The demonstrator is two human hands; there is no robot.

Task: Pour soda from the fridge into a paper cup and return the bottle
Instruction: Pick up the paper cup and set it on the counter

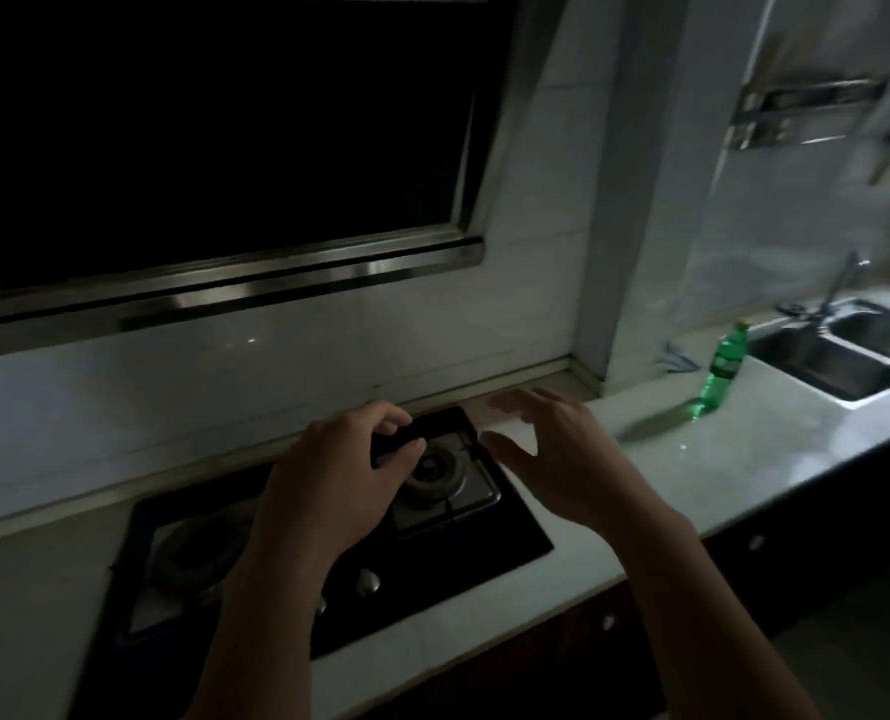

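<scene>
Although dim and smeared at the right edge, shows enough to place everything. Over the right burner of the black glass gas hob (505,543): left hand (333,470), fingers loosely curled, thumb tip near index tip, gripping nothing visible. Just beside it, over the white stone tabletop (744,459) at the hob's right edge: right hand (562,459), fingers spread and relaxed, fingertips blurred, empty. Hands close together, not touching. Cannot tell whether either rests on the surface below.

Standing capped on the tabletop: green translucent plastic soda bottle with yellow cap (722,368). Sits to the right of and beyond the right hand, well apart from both hands, nearer the right one. Green glow on the tabletop at its base. Sits just left of the double stainless-steel sink (827,363), with a chrome tap (843,283) at the sink's back edge. Bluish cloth-like thing (682,358) behind the bottle at the wall, too dim to identify.

Above the hob: steel range hood with dark glass panel (224,148). At the hob's front edge, between the forearms: round silver knob (367,582). Upper right on the tiled wall: steel wall rack (806,111), blurred. Under the tabletop: dark cabinet fronts (796,563) with small round pulls.
</scene>
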